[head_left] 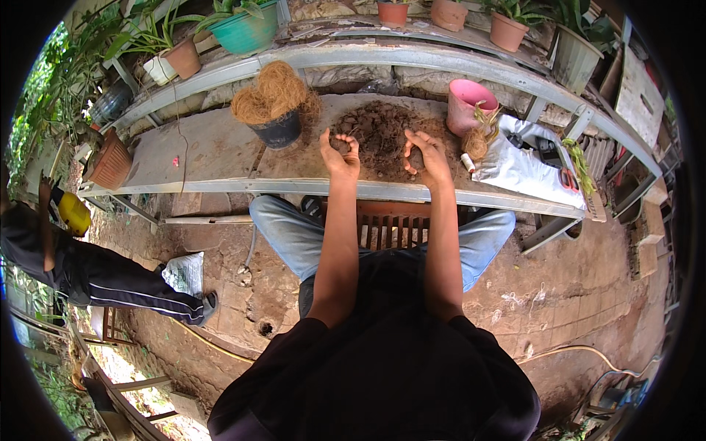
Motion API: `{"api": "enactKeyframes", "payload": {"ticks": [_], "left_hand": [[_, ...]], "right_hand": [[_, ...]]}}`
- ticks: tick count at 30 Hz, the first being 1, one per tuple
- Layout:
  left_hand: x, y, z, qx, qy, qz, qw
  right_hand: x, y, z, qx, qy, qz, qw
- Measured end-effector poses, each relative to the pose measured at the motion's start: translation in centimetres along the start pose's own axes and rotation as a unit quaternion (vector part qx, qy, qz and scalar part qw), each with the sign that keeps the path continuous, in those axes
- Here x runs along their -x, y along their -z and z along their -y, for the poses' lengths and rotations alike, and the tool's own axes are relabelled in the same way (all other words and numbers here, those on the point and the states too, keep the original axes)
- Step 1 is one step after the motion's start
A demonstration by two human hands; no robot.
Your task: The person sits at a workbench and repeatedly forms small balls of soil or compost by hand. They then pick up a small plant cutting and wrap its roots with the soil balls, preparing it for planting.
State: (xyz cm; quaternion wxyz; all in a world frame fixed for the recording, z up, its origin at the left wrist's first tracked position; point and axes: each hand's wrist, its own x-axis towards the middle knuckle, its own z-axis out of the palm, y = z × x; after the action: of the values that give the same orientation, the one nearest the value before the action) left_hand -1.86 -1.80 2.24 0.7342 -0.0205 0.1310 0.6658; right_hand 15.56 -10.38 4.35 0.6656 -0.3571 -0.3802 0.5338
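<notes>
A: From the head camera, what lies between the hands?

B: A loose heap of dark soil on the bench. It lies ahead and to the right of the left hand, ahead and to the left of the right hand.

A: Has the heap a long axis?

B: None that I can make out; it is a rough mound, thinning into crumbs toward the right hand.

A: Which hand is nearer?

B: Too even to call. Each is beside its own flank of the mound, with the thickest soil ahead of and between them.

A: And their pose?

B: Both forearms reach forward, nearly parallel, over the bench's near edge. The left hand's fingers and thumb are bent into a loose cup, a gap between them. The right hand is half curled too, its fingers bending inward toward the left one. Dark matter shows within each curl, but I cannot tell whether it is soil being held or soil lying behind.

A: What else is near them?

B: Beyond the left hand, on its outer side, a black pot topped with brown fibre. Off the right hand's outer side, a dry plant with a fibrous root ball; farther ahead, a pink pot.
</notes>
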Motion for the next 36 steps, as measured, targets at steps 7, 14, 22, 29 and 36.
{"api": "enactKeyframes", "payload": {"ticks": [7, 14, 22, 29, 36], "left_hand": [[0.5, -0.1, -0.8, -0.159, -0.01, 0.071, 0.985], [3.8, -4.6, 1.2, -0.231, -0.034, 0.035, 0.972], [-1.2, 1.9, -1.5, -0.162, 0.067, 0.261, 0.949], [3.1, -4.1, 0.5, -0.177, -0.012, 0.09, 0.98], [3.5, -6.8, 0.7, -0.102, 0.022, 0.078, 0.992]], "right_hand": [[0.1, 0.3, 0.5, 0.009, -0.004, -0.013, 1.0], [0.2, 0.5, 0.2, 0.019, 0.007, -0.042, 0.999], [0.4, -0.1, 0.6, -0.061, 0.047, -0.163, 0.984], [0.1, 1.7, 0.4, -0.116, 0.102, -0.146, 0.977], [0.0, 3.3, 0.7, -0.097, 0.057, -0.163, 0.98]]}}
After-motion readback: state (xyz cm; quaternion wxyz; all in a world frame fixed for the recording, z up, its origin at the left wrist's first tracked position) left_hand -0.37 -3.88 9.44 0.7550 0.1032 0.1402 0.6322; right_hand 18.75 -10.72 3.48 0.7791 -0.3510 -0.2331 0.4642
